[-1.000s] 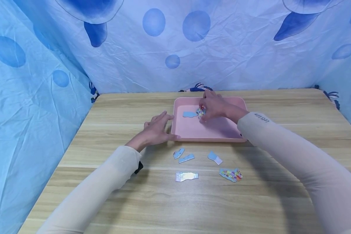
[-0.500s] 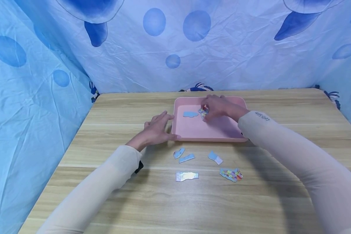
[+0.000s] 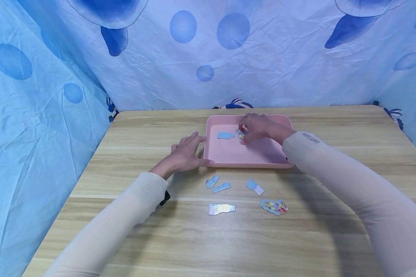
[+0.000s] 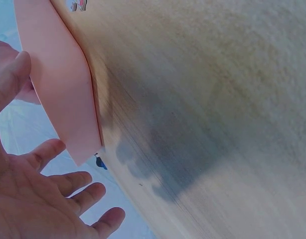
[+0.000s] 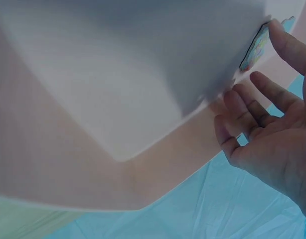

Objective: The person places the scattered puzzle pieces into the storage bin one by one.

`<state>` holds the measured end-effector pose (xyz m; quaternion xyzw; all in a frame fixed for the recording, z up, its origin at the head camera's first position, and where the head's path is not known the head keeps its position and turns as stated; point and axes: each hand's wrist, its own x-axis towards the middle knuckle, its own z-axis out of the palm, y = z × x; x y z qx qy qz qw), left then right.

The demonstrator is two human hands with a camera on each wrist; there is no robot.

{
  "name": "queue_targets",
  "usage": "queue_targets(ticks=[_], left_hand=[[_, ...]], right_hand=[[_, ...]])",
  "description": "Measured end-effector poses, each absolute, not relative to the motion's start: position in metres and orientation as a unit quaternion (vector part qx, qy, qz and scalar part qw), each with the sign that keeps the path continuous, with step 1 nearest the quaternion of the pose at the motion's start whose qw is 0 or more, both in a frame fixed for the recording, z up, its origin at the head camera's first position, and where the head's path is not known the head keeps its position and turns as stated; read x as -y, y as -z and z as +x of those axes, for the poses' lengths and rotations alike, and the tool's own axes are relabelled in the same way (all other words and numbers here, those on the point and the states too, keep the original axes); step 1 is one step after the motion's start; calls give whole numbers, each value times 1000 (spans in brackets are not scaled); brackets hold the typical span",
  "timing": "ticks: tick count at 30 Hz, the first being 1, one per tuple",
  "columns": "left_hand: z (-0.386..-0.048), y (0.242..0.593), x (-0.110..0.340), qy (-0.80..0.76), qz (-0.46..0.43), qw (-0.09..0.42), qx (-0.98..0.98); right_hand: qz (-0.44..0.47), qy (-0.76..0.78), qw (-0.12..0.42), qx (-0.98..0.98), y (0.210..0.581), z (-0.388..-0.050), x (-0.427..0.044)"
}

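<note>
A pink tray (image 3: 228, 156) stands at the back of the table. My right hand (image 3: 258, 126) reaches into it and holds a colourful puzzle piece (image 3: 240, 134) by its edges, between thumb and index finger. In the right wrist view the same puzzle piece (image 5: 256, 47) is close to the tray floor, with the other fingers bent beside it. A flat light-blue piece (image 3: 225, 135) lies to its left in the tray. My left hand (image 3: 187, 154) rests at the tray's front left corner, fingers spread, thumb and index against the rim.
On the table in front of the tray lie several loose pieces: two small blue ones (image 3: 212, 181), a blue-and-white one (image 3: 255, 187), a glossy pale one (image 3: 222, 209) and a multicoloured one (image 3: 274, 207). A blue patterned curtain (image 3: 208, 88) hangs behind the table.
The colourful piece has shifted slightly right, away from the light-blue piece, and my right hand's raised fingers have come lower. Since half a second ago hardly anything differs. My left hand stays in place.
</note>
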<state>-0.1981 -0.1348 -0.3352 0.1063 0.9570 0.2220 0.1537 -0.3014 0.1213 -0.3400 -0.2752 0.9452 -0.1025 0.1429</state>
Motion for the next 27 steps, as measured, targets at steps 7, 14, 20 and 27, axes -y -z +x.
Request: queue_targets(ticks=[7,14,20,27], left_hand=[[-198,335,134,-220,110,153,-957],[-198,335,135,-219,113,153,-957],[-198,334,135,-220,115,153,-957],[-197,335,136,-222,116,153,-956]], right_hand=[[-275,219,157,-923,337,-300,-130],[-252,311,186,-897,333,-299,-138],[-230,352,202,-885,325,-296,-141],[-216,379,197,-878,315,-283,-145]])
